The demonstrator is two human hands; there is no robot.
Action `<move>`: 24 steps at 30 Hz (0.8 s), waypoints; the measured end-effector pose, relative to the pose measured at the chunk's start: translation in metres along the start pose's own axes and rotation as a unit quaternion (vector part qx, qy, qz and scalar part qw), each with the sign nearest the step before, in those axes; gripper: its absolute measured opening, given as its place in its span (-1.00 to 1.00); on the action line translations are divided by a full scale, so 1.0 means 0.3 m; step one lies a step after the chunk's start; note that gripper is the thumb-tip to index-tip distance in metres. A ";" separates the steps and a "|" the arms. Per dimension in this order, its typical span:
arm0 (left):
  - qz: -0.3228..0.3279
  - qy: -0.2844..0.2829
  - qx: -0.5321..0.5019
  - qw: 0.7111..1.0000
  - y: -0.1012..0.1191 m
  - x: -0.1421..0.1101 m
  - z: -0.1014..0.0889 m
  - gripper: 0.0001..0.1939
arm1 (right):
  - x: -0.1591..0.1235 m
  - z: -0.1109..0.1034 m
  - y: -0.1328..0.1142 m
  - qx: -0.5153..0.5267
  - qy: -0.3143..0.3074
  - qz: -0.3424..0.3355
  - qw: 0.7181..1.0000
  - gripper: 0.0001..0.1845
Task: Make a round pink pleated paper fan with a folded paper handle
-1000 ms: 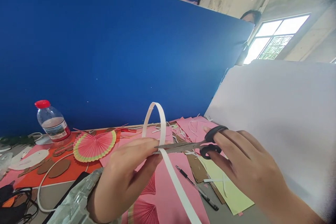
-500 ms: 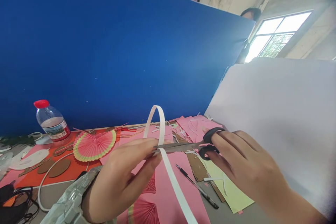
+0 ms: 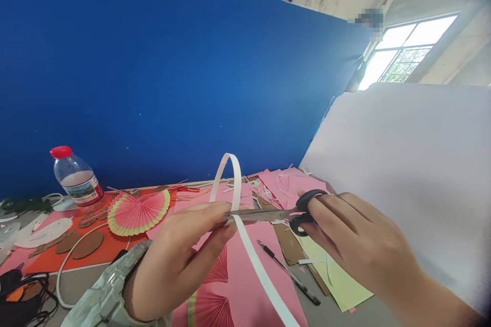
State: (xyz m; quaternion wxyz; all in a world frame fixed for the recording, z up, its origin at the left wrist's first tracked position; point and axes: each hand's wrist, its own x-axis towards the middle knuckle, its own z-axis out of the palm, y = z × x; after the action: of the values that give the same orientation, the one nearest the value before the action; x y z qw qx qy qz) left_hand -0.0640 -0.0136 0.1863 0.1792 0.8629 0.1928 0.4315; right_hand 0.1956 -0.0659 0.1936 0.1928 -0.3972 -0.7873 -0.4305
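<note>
My left hand [image 3: 187, 245] pinches a white paper strip [image 3: 251, 255] between thumb and fingers. The strip arches up in a loop above the hand, and its other length runs down toward the lower edge. In my right hand [image 3: 364, 240] are black-handled scissors [image 3: 264, 214], with fingers through the loops. Their blades lie across the strip right at my left fingertips. Below the hands are pink paper [image 3: 264, 286] and pleated pink paper fans with yellow-green edges [image 3: 210, 306].
At the left stand a red-capped bottle [image 3: 79, 181] and a pleated fan [image 3: 138, 209] on orange-red paper, near brown discs [image 3: 87, 245]. A pen [image 3: 289, 271] and yellow paper [image 3: 341, 281] lie at the right. A blue panel [image 3: 172, 71] rises behind; a white board [image 3: 414, 163] stands right.
The strip's lower length has swung slightly to the right. The scissors and both hands stay in almost the same place.
</note>
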 end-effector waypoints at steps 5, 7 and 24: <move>-0.027 -0.013 0.003 1.000 -0.001 -0.007 -0.003 -0.76 | 0.000 -0.005 0.003 -0.010 -0.001 -0.013 1.000 -0.96; -0.031 -0.024 -0.005 0.999 -0.005 -0.010 -0.002 -0.78 | -0.001 -0.006 0.003 -0.006 -0.001 -0.017 1.000 -0.97; -0.044 -0.042 -0.098 0.993 -0.013 -0.016 0.007 -0.64 | -0.015 0.009 -0.002 0.032 -0.016 0.000 0.999 -0.95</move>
State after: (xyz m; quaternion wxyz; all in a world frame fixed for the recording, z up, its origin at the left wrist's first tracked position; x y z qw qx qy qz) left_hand -0.0657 -0.0130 0.1801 0.2896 0.8494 0.1794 0.4032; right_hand 0.1978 -0.0660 0.1889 0.1925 -0.3982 -0.8035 -0.3985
